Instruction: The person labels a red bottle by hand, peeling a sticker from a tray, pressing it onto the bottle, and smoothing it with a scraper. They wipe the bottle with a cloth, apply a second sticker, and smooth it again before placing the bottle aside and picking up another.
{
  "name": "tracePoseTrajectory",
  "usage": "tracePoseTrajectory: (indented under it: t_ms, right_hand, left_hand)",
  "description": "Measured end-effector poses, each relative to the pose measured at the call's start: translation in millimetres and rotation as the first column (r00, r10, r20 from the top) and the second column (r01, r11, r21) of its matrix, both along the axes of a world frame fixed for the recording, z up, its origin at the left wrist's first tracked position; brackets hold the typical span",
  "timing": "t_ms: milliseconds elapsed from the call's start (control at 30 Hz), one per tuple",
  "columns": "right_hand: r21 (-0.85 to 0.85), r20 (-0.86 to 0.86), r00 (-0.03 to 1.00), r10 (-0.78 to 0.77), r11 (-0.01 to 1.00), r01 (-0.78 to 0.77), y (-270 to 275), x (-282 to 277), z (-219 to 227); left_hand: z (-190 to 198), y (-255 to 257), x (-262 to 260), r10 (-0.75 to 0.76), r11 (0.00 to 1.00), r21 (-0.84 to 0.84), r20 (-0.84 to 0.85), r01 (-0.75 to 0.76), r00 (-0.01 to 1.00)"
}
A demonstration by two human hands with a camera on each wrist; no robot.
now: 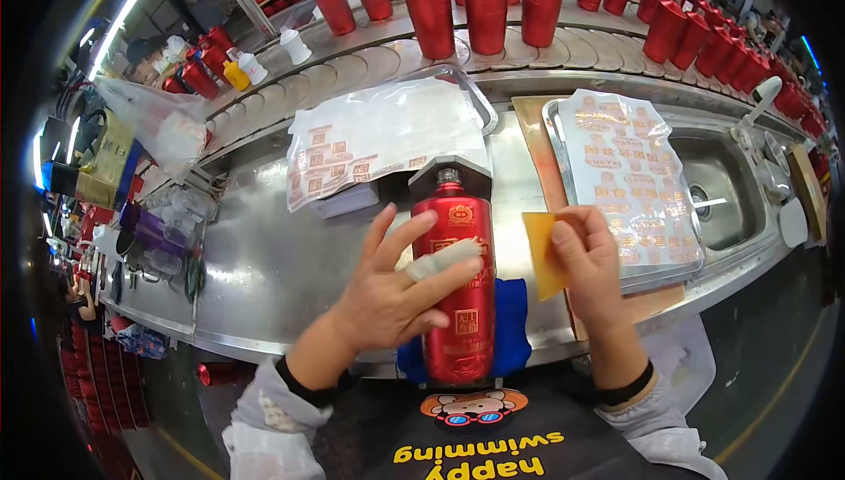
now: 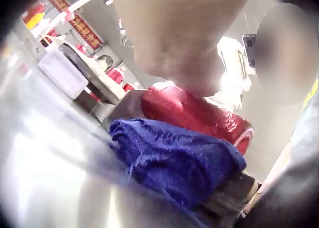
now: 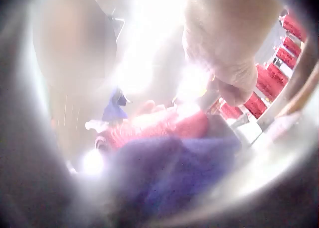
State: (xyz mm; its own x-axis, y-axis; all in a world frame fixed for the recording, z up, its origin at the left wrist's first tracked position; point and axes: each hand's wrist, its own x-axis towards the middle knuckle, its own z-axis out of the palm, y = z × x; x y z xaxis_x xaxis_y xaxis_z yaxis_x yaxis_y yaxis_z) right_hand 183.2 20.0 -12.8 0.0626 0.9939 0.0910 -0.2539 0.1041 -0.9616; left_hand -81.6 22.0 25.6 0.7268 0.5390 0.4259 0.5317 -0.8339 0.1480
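A red bottle (image 1: 459, 339) lies with its neck away from the person, on a blue cloth (image 1: 513, 322) and against a dark holder (image 1: 478, 183). Over its middle is the left hand (image 1: 396, 291), fingers spread, a pale covering on one finger; fingertips overlap the bottle's printed front, and contact cannot be told. To the right of the bottle the right hand (image 1: 591, 260) pinches a yellow sheet (image 1: 543, 256) between thumb and fingers. In the left wrist view, the bottle (image 2: 199, 113) rests on the cloth (image 2: 174, 158). Glare blurs the right wrist view, where the bottle (image 3: 159, 126) shows faintly.
Sheets of printed stickers lie on a tray at the left (image 1: 387, 132) and on another tray at the right (image 1: 625, 172). A sink (image 1: 735, 216) is at the far right. Red bottles (image 1: 487, 9) stand on a conveyor (image 1: 378, 62) behind. Plastic cups (image 1: 189, 207) sit at the left.
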Motion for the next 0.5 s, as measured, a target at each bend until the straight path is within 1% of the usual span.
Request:
tracePoseTrajectory:
  t_ms: [33, 67, 133, 167, 200, 267, 300, 333, 367, 400, 433, 467, 500]
  right_hand:
    - [0.021, 0.023, 1.0, 0.01, 1.0, -0.011, -0.7, 5.6, 12.2]
    - [0.044, 0.049, 0.999, 0.022, 0.999, -0.024, -1.8, 12.6, 24.7]
    - [0.12, 0.215, 0.977, -0.002, 0.992, -0.025, -1.9, 30.2, 50.9]
    - [0.17, 0.297, 0.955, -0.028, 0.985, -0.024, 1.3, 39.9, 63.7]
    - [0.3, 0.374, 0.927, -0.035, 0.95, -0.085, 9.3, 49.1, 75.2]
    - [0.431, 0.399, 0.905, -0.148, 0.902, -0.042, 27.9, 58.3, 100.8]
    - [0.455, 0.529, 0.83, -0.175, 0.885, -0.103, 43.1, 66.4, 115.2]
    - [0.467, 0.645, 0.736, -0.205, 0.868, -0.167, 64.9, 74.6, 128.0]
    - [0.477, 0.749, 0.62, -0.232, 0.839, -0.263, 92.4, 82.1, 138.6]
    - [0.449, 0.79, 0.563, -0.241, 0.853, -0.265, 125.4, 82.8, 144.2]
    - [0.418, 0.83, 0.501, -0.244, 0.867, -0.27, 162.9, 81.1, 144.8]
    - [0.464, 0.806, 0.514, -0.294, 0.853, -0.239, 208.0, 77.8, 139.0]
    - [0.509, 0.777, 0.532, -0.337, 0.833, -0.216, 255.0, 70.6, 132.1]
  left_hand:
    - [6.9, 11.3, 6.9, -0.022, 0.997, 0.068, -0.015, 0.023, 1.0]
    - [12.2, 23.5, 9.3, -0.043, 0.998, 0.039, -0.058, 0.046, 0.997]
    - [23.2, 44.2, 13.6, -0.083, 0.996, 0.001, -0.139, 0.084, 0.987]
    - [20.4, 52.0, 18.0, -0.107, 0.992, 0.05, -0.098, 0.112, 0.989]
    - [17.0, 56.5, 22.3, -0.136, 0.985, 0.099, -0.05, 0.141, 0.989]
    - [27.5, 47.0, 23.9, -0.072, 0.997, 0.029, -0.017, 0.072, 0.997]
    - [20.5, 38.5, 22.1, 0.077, 0.993, -0.101, 0.211, -0.057, 0.974]
    - [8.3, 28.8, 18.0, 0.246, 0.955, -0.258, 0.406, -0.149, 0.88]
    - [-2.1, 26.3, 15.0, 0.418, 0.885, -0.424, 0.549, -0.19, 0.724]
    - [-13.4, 31.3, 10.9, 0.522, 0.774, -0.627, 0.55, -0.091, 0.652]
    - [-26.5, 37.3, 6.2, 0.625, 0.62, -0.784, 0.52, 0.035, 0.582]
    - [-34.4, 42.5, 5.0, 0.722, 0.436, -0.882, 0.462, 0.18, 0.515]
    - [-25.8, 47.9, 13.1, 0.799, 0.171, -0.879, 0.388, 0.445, 0.459]
